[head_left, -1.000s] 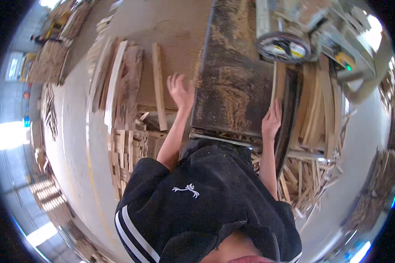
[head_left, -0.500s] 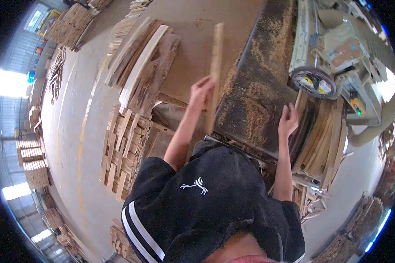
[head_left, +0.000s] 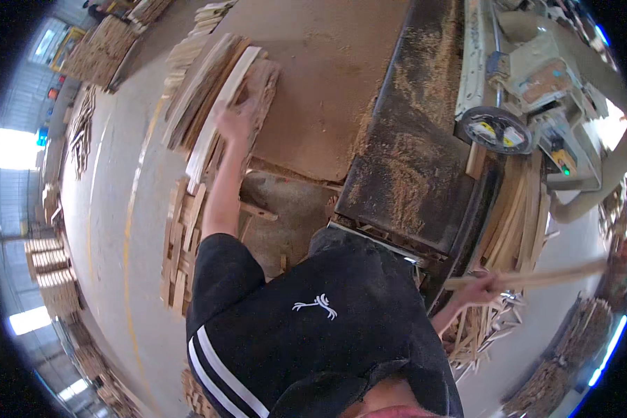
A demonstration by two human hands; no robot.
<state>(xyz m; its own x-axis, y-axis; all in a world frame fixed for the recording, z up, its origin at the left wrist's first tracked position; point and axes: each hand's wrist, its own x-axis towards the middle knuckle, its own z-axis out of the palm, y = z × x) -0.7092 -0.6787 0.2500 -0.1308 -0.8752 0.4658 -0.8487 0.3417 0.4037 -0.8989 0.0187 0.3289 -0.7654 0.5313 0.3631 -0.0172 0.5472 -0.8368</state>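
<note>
My left hand point(head_left: 235, 122) reaches over the stack of rough boards to the left of the worktable, fingers apart and slightly blurred. Under it lie a pale board point(head_left: 209, 139) and a darker, bark-edged board point(head_left: 261, 83). My right hand point(head_left: 484, 289) is low on the right, closed around a long wooden strip point(head_left: 557, 276) that points out to the right. Below that hand is a heap of thin offcuts point(head_left: 491, 334). A short wooden piece point(head_left: 475, 161) sticks out beneath the machine's black wheel point(head_left: 496, 130).
The dark machine bed point(head_left: 404, 167), strewn with sawdust, runs ahead of me beside a brown tabletop point(head_left: 313, 90). Long strips point(head_left: 512, 216) are stacked right of the bed. A pile of short wood pieces point(head_left: 177, 258) stands at left. A grey hose point(head_left: 592, 56) hangs by the machine.
My left hand has moved left from the table to the board stack and no longer holds a strip. The right hand has come back from beside the wheel and now grips a strip.
</note>
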